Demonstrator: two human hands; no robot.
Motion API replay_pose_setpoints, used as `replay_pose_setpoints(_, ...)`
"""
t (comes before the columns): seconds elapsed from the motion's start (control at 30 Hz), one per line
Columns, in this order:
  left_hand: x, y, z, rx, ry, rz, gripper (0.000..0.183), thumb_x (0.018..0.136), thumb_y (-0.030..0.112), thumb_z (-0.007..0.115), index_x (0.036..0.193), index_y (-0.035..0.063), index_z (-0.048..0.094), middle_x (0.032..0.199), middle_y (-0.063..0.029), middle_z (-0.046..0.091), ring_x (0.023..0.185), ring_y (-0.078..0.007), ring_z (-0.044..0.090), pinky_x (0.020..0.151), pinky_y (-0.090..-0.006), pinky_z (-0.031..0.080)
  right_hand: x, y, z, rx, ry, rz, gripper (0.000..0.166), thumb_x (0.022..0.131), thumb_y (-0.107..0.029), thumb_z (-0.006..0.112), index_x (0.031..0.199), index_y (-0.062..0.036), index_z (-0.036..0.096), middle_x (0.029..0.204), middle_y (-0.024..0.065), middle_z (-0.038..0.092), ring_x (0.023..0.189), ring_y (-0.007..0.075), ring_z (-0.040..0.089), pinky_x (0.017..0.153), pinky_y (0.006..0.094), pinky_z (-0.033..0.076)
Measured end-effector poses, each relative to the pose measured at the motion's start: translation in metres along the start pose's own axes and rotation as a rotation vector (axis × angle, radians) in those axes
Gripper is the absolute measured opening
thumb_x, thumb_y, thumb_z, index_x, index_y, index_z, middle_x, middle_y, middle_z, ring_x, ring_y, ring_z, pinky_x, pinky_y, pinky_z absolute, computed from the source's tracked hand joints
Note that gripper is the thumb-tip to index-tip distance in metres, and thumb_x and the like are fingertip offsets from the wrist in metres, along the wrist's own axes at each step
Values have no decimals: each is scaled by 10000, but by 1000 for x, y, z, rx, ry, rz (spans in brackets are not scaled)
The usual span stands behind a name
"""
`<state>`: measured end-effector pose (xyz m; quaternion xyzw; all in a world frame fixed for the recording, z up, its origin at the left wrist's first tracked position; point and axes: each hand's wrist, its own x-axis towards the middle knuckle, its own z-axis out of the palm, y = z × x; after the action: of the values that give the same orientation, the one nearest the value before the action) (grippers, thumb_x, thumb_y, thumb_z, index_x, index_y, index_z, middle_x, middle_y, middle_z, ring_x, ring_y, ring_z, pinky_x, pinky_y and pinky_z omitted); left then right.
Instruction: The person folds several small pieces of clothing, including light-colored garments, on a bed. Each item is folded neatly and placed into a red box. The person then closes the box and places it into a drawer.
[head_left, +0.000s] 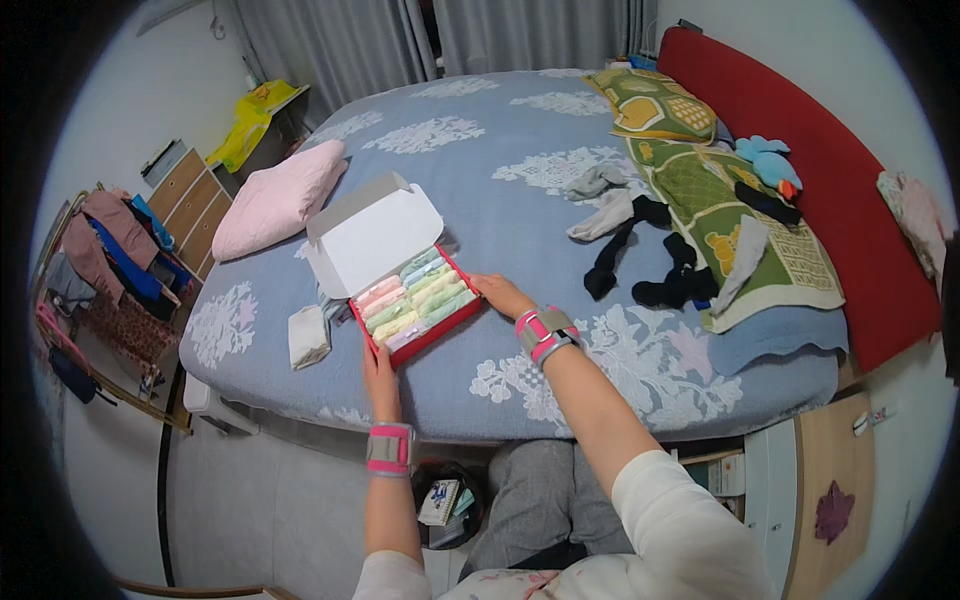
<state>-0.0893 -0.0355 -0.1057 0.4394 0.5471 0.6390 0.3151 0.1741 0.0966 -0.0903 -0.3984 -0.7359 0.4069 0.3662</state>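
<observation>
A red cardboard box rests on the bed in front of me, its white-lined lid raised away from me. Rows of folded pastel textiles, pink, green, yellow and lilac, fill it. My left hand grips the near left corner, and my right hand holds the right side. Just left of the box lies a folded white cloth, beside a partly hidden grey-blue cloth. Loose black socks and grey socks are scattered to the right.
A folded pink quilt sits at the bed's left edge. Green patterned towel, pillow and blue plush toy line the red headboard. A dark bag with notebooks stands below the bed edge. Clothes hang on a rack at left.
</observation>
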Motion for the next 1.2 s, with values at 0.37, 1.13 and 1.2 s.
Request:
replay_pose_setpoints(0.37, -68, 25, 15, 155, -206, -24, 502, 936, 127, 447, 1420, 7, 389, 1384, -181, 487, 1239, -261, 479, 1030, -322, 355, -111, -24, -11, 411, 178, 231, 452, 971, -286, 512, 1347, -34, 504, 1245, 124, 605, 1127, 169, 539, 973, 273, 402)
replay_pose_setpoints(1.13, -78, 70, 118, -70, -421, -116, 507, 965, 420, 499, 1223, -8, 582, 1117, -91, 625, 991, -172, 568, 862, -305, 451, -308, -17, -142, 189, 852, 307, 552, 926, -369, 596, 1320, 9, 520, 1204, 76, 608, 1014, 144, 562, 849, 276, 444)
replay_pose_setpoints(1.2, -37, 76, 125, -37, -367, 31, 513, 949, 443, 517, 1209, 7, 591, 1103, -79, 627, 989, -166, 565, 862, -308, 448, -270, -39, -162, 243, 848, 271, 595, 917, -359, 605, 1362, 12, 467, 1232, 87, 591, 1032, 148, 560, 862, 273, 438)
